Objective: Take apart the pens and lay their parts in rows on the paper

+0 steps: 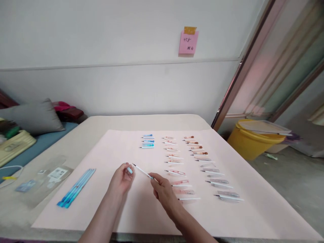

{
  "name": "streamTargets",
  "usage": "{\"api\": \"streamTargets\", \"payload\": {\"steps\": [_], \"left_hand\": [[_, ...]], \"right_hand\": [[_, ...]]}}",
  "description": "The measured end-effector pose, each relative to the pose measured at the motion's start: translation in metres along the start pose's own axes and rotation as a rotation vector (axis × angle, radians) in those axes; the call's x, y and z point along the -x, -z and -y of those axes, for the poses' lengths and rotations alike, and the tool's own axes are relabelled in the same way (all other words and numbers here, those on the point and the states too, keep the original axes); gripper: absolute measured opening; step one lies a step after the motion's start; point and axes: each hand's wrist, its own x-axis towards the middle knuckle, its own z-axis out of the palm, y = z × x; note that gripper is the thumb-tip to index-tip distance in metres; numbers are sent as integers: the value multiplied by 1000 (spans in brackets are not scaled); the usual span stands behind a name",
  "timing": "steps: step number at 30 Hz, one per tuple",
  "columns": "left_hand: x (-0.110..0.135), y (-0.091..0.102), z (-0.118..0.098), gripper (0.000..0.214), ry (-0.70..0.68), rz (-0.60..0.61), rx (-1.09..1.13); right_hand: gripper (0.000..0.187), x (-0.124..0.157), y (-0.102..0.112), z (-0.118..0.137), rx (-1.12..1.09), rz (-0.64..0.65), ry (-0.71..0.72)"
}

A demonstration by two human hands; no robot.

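My left hand (122,179) is closed around a small light-blue pen cap (129,170) held at its fingertips. My right hand (163,189) pinches a thin white pen (142,171) whose dark tip points up and left toward the cap, a short gap apart. Both hands hover over a pale pink sheet (152,209) on the table. A bundle of blue pens (77,187) lies to the left of my left hand.
Rows of small pens and caps lie on the sheet: blue ones (147,141), pink ones (173,158) and brown and grey ones (210,168). Clear plastic packets (43,179) sit at the left edge. A yellow bucket (246,141) stands on the floor at right.
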Motion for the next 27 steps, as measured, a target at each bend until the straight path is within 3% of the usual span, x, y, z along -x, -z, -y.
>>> {"api": "streamTargets", "payload": {"steps": [16, 22, 27], "left_hand": [[2, 1, 1, 19, -75, 67, -26], [4, 1, 2, 17, -170, 130, -137], [7, -1, 4, 15, -171, 145, -231]], "right_hand": [[31, -2, -2, -5, 106, 5, 51], [31, 1, -1, 0, 110, 17, 52], [31, 0, -1, 2, 91, -5, 17]]}}
